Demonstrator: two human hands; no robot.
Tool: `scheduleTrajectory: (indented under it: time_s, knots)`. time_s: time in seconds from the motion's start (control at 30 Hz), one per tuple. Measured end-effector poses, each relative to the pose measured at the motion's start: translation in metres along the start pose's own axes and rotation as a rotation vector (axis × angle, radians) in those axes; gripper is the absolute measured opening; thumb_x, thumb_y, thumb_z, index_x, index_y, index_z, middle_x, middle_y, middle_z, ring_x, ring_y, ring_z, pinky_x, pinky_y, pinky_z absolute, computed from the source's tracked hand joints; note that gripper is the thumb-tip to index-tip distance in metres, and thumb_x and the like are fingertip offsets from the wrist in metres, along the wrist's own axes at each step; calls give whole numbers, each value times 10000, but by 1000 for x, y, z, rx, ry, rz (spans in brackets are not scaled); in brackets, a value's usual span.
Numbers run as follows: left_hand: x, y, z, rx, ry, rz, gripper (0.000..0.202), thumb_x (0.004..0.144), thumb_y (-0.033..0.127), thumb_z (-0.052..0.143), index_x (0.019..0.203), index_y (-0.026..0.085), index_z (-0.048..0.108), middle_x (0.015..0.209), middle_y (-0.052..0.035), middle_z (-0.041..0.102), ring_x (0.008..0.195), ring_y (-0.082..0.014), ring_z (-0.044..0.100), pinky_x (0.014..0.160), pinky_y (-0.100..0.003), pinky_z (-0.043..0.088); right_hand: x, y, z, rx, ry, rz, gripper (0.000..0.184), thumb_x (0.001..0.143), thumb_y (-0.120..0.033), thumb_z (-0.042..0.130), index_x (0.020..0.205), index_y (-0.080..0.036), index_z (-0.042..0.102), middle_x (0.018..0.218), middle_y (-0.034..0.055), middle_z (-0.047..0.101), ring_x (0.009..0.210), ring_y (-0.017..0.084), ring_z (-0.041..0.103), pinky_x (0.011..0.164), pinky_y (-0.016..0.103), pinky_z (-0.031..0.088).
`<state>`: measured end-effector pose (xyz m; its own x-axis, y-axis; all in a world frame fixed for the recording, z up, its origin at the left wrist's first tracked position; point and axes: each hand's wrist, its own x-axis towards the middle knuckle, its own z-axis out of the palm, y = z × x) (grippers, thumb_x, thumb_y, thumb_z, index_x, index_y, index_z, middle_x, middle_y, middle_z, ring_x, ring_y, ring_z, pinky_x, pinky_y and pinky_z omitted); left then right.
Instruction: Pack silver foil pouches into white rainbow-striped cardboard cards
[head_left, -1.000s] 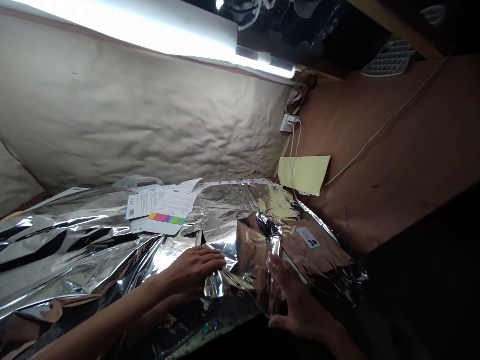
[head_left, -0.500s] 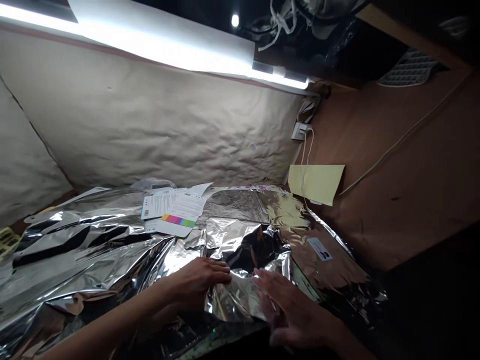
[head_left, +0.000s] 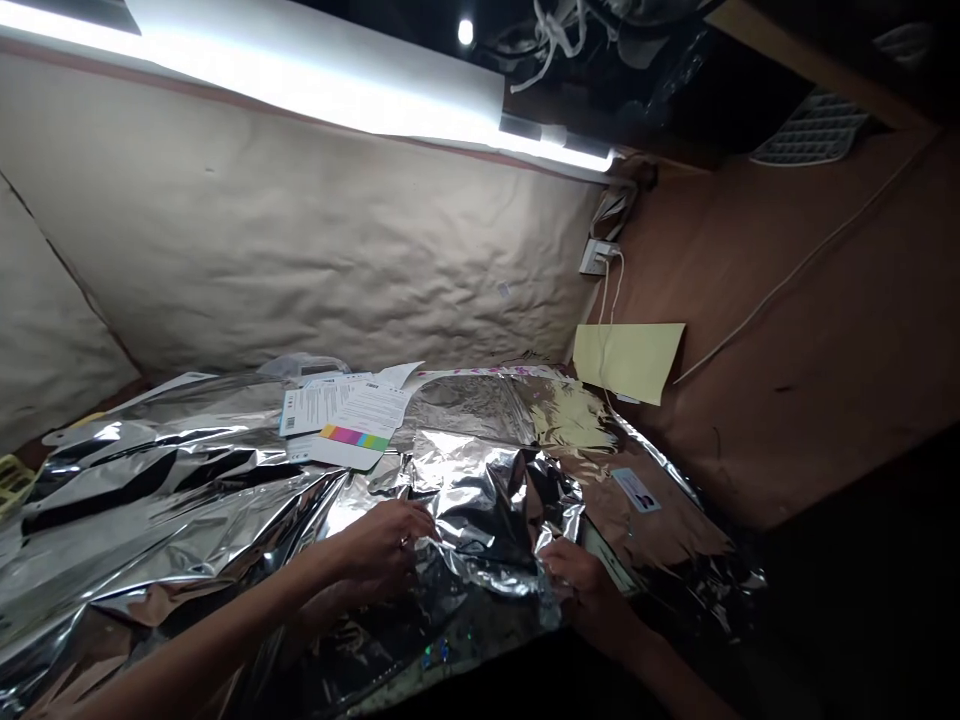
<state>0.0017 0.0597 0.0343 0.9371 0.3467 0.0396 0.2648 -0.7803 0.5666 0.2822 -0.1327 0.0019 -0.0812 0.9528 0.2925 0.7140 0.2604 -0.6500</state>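
Note:
A crinkled silver foil bag (head_left: 487, 500) lies on a work surface covered with more silver foil sheets (head_left: 165, 510). My left hand (head_left: 382, 545) pinches the bag's left edge, its fingers closed on the foil. My right hand (head_left: 574, 570) grips the bag's lower right corner, with fingers curled under the foil. The bag's near edge is lifted and folded between the two hands.
Printed paper cards with a coloured stripe (head_left: 352, 415) lie behind the bag. A small label (head_left: 636, 490) rests on the foil at right. A yellow sheet (head_left: 628, 360) leans on the brown right wall, under a wall socket with a white cable (head_left: 600, 262). Crumpled paper covers the back wall.
Both hands lay flat on the foil bag before. Now they have closed on its edges and the bag's near side has been lifted and bunched up.

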Motion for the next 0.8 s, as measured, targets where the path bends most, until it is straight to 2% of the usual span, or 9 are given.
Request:
scheduleTrajectory:
  time_s: [0.07,0.13,0.27,0.33,0.4,0.5,0.63,0.7,0.8]
  knots:
    - [3,-2,4,-56,29,-140,212,825,306,536,670,196,629,767,-24,680,762,-195,613,754,-259,433,6,4,2,73,72,190,241,941,-353,472,1020,-202,643,804,48,681,794,225,664,719,327,524]
    - [11,-5,4,-85,65,-262,314,874,390,489,670,184,609,699,-23,644,700,-194,595,673,-254,410,13,8,3,103,156,352,333,885,-322,558,1193,-195,547,823,32,687,803,226,670,748,331,528]
    - [27,-9,-4,-118,91,-363,327,863,477,518,743,183,592,705,-5,626,703,-195,591,606,-236,372,21,11,1,149,188,402,496,891,-371,576,1327,-178,444,870,41,687,814,214,662,789,351,541]
    - [29,-8,-7,-122,112,-382,255,822,442,574,779,191,563,727,5,623,721,-196,587,608,-236,367,19,12,0,141,233,347,550,926,-394,533,1416,-206,370,1106,95,668,931,223,658,804,355,558]
    - [29,-6,-7,-113,143,-398,198,781,378,613,810,199,533,751,8,623,738,-202,584,618,-243,361,14,12,2,84,305,292,585,932,-382,528,1463,-254,320,1367,122,536,1080,238,623,801,347,580]
    - [27,-4,-4,-105,171,-408,181,761,320,624,842,208,507,786,1,630,771,-213,592,645,-255,356,10,13,5,-51,319,228,541,949,-345,514,1463,-289,352,1443,99,476,1199,245,574,887,376,573]
    - [27,-5,0,-129,185,-403,233,739,294,648,906,217,504,797,11,637,786,-217,601,658,-258,355,11,13,5,-391,324,6,492,951,-287,531,1437,-279,454,1539,96,383,1378,303,410,1102,508,398]
    - [27,-8,0,-163,173,-397,234,726,306,664,878,214,511,764,24,629,749,-204,594,637,-254,357,12,12,2,-477,227,-163,546,924,-339,590,1448,-270,453,1553,98,372,1419,337,343,1129,552,341]
    - [27,-14,-1,-233,159,-376,240,720,347,686,834,201,533,737,34,610,725,-188,585,637,-251,381,17,9,-1,-453,-43,-290,563,895,-408,634,1421,-264,491,1442,87,531,1341,311,468,1108,532,381]
